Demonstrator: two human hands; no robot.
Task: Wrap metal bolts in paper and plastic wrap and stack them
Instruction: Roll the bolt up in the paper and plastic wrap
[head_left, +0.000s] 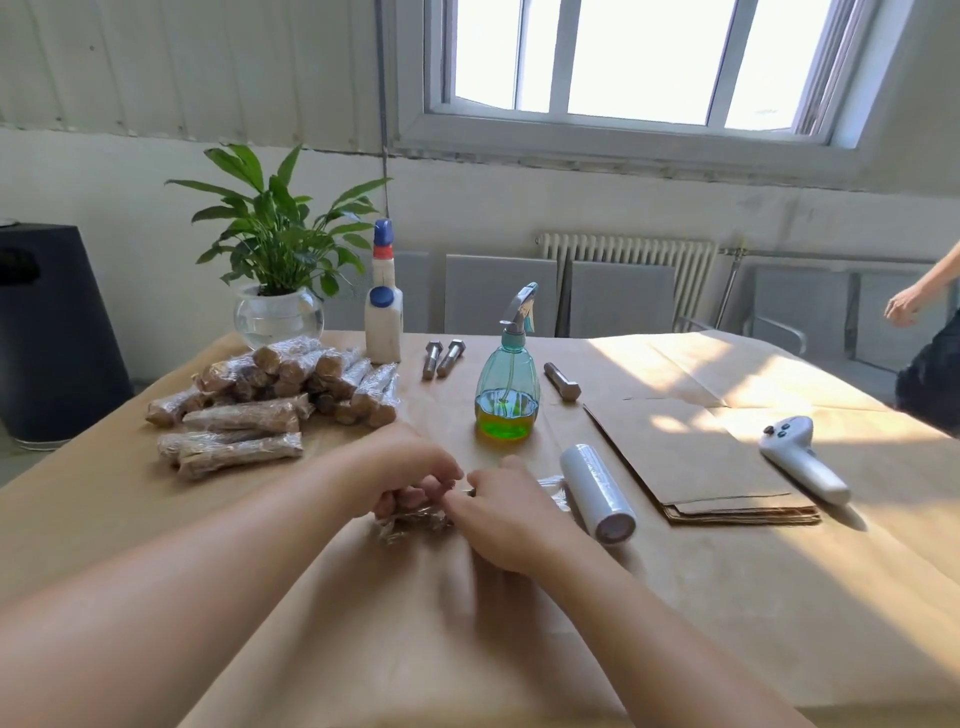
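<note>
Hands are meeting over a half-wrapped bolt bundle (413, 519) lying on the tabletop (727, 597) right under the fingers. The left hand (410, 475) is curling its fingers over the bundle's left part and gripping it; the right hand (501, 512) is pinching the film at the bundle's right end. The bundle's long axis is running left to right between the two hands, so both are equally near. The plastic wrap roll (597, 491) is lying just right of the right hand, film seemingly trailing toward the bundle. The stack of wrapped bolts (270, 400) is sitting ahead and left of the left hand, making that hand the likelier carrier.
</note>
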